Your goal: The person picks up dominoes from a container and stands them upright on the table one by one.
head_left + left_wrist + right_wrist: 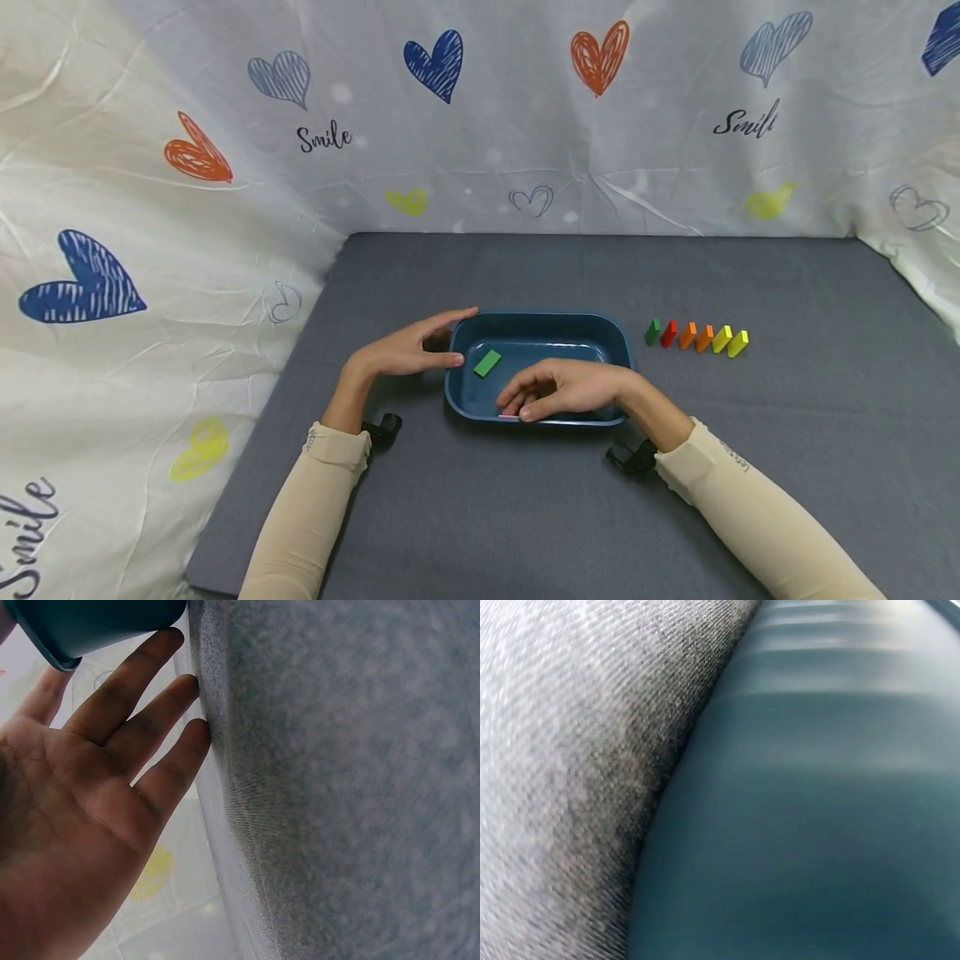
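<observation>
A blue rectangular tray (540, 320) sits on the grey table. My left hand (408, 346) is at its left end, thumb at the rim and index finger at the far left corner. In the left wrist view, the left hand's fingers (142, 724) are spread and nearly straight beside the tray's outer wall (105, 626). Over the tray's front part, my right hand (573, 387) has curled fingers and pinches a small pink domino (509, 417), mostly hidden by the front rim and fingertips. A green domino (487, 363) lies flat in the tray.
Right of the tray stands a slanting row of dominoes: green (653, 332), red (670, 334), two orange (687, 336) and two yellow (722, 339). A white cloth printed with hearts hangs behind the table. Only the tray's outer wall (802, 825) and table cloth fill the right wrist view.
</observation>
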A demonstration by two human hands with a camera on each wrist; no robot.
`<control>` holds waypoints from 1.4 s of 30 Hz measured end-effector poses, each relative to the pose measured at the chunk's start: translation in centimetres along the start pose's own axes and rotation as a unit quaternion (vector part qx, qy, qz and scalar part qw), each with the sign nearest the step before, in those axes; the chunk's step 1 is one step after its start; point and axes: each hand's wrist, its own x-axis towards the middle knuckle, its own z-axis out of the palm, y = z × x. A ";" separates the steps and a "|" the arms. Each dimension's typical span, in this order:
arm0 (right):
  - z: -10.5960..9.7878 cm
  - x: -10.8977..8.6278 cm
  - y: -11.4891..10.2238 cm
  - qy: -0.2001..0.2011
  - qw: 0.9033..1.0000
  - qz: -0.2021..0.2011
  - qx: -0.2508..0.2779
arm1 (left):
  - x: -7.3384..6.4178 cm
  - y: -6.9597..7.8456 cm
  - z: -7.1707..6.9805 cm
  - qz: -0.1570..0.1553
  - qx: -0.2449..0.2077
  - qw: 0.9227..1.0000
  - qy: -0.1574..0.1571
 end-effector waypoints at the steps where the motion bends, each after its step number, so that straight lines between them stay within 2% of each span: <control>1: 0.0 0.0 0.0 0.001 1.000 -0.002 0.004 | 0.0 0.0 0.0 0.000 0.000 1.000 0.000; 13: -0.1 -0.3 -0.1 0.014 0.998 -0.006 0.062 | 0.0 0.1 0.0 -0.005 -0.001 1.000 -0.001; 23: -0.3 -0.5 0.1 0.002 0.999 0.000 0.054 | 0.0 0.1 0.1 -0.004 0.003 1.000 0.000; 32: -0.5 -0.9 -0.2 -0.008 0.999 -0.011 0.049 | 0.0 0.1 0.1 0.000 0.002 1.000 -0.002; 37: -1.1 -2.3 -0.8 0.012 0.999 -0.023 0.040 | -0.1 0.2 0.1 -0.002 0.006 1.000 0.002; 42: -2.3 -5.2 -1.6 0.074 0.995 -0.048 0.043 | -0.1 0.3 0.1 -0.001 0.007 1.000 0.002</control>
